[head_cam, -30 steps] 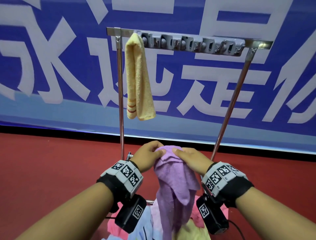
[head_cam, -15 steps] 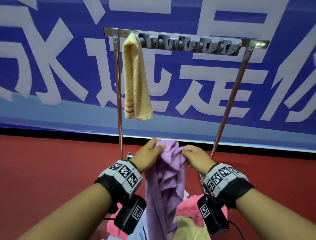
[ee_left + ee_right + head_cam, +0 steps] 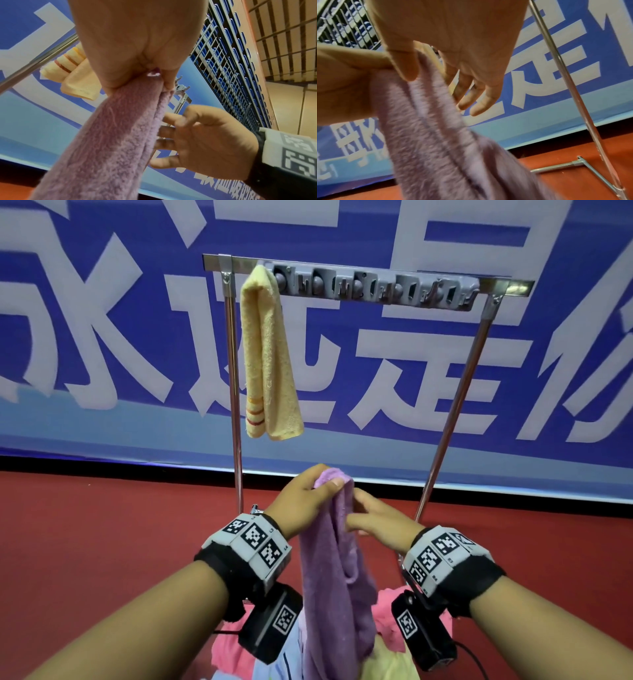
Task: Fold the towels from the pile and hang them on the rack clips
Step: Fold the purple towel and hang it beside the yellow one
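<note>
A purple towel hangs down in a narrow bundle in front of the rack. My left hand grips its top end, thumb over the fabric; the left wrist view shows the towel bunched in that hand. My right hand is just below and to the right, its fingers straight and spread, tips touching the towel's side. In the right wrist view the towel runs past that hand. A folded yellow towel hangs from the leftmost clip of the grey clip strip.
The metal rack stands on a red floor before a blue banner, its right leg slanting. The other clips on the strip hold nothing. A pile of pink, yellow and light blue towels lies below my wrists.
My right hand has let go of the towel's top and slid down its side with fingers straightened. My left hand now holds the top alone, slightly higher. The towel hangs narrower.
</note>
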Demonstrator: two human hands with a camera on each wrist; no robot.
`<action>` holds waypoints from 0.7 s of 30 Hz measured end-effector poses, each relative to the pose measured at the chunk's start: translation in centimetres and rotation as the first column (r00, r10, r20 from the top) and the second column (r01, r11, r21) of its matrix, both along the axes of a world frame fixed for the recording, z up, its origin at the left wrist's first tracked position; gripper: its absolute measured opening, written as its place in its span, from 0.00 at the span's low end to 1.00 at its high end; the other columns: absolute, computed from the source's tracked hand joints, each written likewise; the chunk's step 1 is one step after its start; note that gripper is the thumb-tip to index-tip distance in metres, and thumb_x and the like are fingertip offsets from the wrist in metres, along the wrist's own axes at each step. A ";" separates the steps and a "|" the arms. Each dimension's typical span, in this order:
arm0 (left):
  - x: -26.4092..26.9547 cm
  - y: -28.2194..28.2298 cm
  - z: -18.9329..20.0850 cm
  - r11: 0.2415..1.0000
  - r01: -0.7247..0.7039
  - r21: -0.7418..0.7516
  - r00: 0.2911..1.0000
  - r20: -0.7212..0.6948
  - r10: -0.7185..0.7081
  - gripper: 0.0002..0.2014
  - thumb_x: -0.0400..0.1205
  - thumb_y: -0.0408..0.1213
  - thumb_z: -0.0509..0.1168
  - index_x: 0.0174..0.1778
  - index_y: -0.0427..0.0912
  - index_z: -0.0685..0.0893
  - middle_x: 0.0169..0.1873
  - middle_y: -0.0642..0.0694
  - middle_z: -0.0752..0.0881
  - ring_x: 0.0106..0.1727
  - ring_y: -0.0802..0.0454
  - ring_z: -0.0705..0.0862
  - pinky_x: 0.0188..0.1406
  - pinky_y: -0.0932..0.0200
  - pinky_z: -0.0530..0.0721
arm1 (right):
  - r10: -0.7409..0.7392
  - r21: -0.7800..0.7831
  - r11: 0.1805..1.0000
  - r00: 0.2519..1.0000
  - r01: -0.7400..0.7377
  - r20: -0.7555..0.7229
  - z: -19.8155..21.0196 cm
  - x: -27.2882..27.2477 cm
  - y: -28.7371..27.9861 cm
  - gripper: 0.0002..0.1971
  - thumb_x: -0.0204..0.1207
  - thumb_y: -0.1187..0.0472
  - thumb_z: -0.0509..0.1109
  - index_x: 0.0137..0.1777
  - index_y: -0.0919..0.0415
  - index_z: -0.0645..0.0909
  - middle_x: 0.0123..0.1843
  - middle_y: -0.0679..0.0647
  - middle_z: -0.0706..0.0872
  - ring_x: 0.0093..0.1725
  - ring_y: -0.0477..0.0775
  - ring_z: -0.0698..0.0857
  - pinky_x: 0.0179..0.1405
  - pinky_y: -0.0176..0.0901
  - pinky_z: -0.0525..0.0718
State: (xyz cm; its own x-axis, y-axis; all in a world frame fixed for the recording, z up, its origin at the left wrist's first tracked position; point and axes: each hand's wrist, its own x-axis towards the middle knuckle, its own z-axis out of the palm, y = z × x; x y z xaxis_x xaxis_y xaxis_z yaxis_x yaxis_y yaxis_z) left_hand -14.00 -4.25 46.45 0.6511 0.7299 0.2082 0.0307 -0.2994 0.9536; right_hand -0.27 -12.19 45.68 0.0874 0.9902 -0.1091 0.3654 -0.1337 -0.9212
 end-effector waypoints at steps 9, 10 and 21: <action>-1.2 0.0 0.9 0.997 -0.038 0.070 0.998 0.046 0.034 0.06 0.84 0.40 0.62 0.45 0.42 0.81 0.38 0.55 0.83 0.40 0.64 0.80 0.46 0.67 0.78 | -0.107 0.086 0.993 0.889 0.076 0.446 -1.1 1.8 0.7 0.03 0.75 0.67 0.69 0.46 0.62 0.83 0.45 0.56 0.86 0.47 0.55 0.83 0.53 0.49 0.80; -1.4 0.1 0.8 0.996 -0.055 0.065 0.998 0.040 0.053 0.08 0.85 0.40 0.62 0.46 0.40 0.81 0.38 0.54 0.83 0.40 0.63 0.80 0.45 0.67 0.78 | -0.115 0.083 0.993 0.881 0.086 0.459 -1.1 2.1 0.6 0.03 0.75 0.67 0.68 0.42 0.59 0.82 0.43 0.54 0.85 0.45 0.54 0.81 0.51 0.48 0.78; -2.4 1.3 -0.6 0.985 -0.107 0.134 0.989 -0.092 0.120 0.05 0.79 0.31 0.68 0.41 0.44 0.79 0.32 0.54 0.80 0.36 0.58 0.75 0.38 0.63 0.73 | -0.270 0.148 0.963 0.835 0.226 0.479 -0.5 3.5 0.2 0.13 0.74 0.74 0.57 0.38 0.59 0.80 0.42 0.59 0.85 0.43 0.55 0.79 0.42 0.44 0.73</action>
State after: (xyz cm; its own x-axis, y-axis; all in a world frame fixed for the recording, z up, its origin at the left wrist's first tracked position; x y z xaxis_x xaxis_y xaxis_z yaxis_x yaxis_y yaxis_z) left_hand -16.42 -2.93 45.83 0.5879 0.7715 0.2433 0.1642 -0.4083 0.8980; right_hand 3.19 -11.98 45.16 0.3518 0.9313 0.0943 0.7365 -0.2132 -0.6419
